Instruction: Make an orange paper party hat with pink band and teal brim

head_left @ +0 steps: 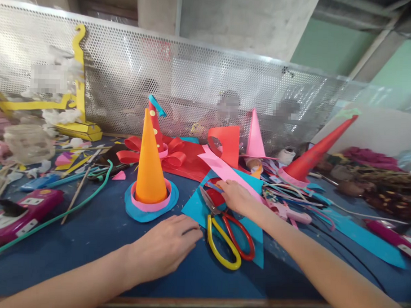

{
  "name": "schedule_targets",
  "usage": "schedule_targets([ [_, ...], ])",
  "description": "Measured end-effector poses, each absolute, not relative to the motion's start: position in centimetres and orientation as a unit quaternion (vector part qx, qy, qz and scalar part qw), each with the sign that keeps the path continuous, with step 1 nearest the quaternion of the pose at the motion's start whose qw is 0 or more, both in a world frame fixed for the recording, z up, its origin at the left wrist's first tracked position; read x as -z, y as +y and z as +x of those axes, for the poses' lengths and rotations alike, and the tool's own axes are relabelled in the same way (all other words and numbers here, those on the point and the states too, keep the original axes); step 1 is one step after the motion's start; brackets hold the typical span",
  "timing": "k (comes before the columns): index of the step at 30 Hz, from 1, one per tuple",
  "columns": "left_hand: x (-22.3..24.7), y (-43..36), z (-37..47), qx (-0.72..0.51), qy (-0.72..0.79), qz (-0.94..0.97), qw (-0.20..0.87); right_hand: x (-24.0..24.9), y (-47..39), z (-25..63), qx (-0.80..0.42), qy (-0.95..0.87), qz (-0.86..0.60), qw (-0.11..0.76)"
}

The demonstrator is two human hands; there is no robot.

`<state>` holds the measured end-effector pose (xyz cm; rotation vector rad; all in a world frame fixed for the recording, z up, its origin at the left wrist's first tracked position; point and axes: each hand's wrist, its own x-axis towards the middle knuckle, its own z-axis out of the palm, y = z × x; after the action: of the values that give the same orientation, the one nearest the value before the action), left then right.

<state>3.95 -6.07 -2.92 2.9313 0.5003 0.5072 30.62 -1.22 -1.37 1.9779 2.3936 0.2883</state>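
My right hand [236, 195] reaches in above the scissors, its fingers closed on a thin blue strip-like piece [214, 186]; I cannot make out its exact kind. Under it lie scissors [224, 238] with one yellow and one red handle, blades pointing away, on a light blue paper sheet [256, 252]. A red piece [216, 197] shows beside the blades. My left hand [173, 242] rests on the table at the sheet's left edge, fingers curled in, with nothing visible in them. Just beyond it stands an orange paper cone hat [151, 170] with a pink band and blue brim.
Behind stand a red dotted cone hat [155, 125], a pink cone [256, 135] and a tilted red cone [318, 149]. Red paper [188, 155] lies between them. A pink glue gun [289, 214] is at right. Magenta power strips [28, 210] and scraps sit at left; a perforated metal screen [195, 72] closes the back.
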Motion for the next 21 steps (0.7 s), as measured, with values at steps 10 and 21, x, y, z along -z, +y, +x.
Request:
schedule_targets([
  [10,3.3,-4.8,6.2,-0.113,0.214,0.970,0.009,0.6,-6.3,32.3,-0.084,0.717,0.691,0.048],
  [21,5.2,-5.4,6.3,-0.136,0.229,0.964,-0.017,1.2,-10.3,27.0,-0.002,0.761,0.648,0.019],
])
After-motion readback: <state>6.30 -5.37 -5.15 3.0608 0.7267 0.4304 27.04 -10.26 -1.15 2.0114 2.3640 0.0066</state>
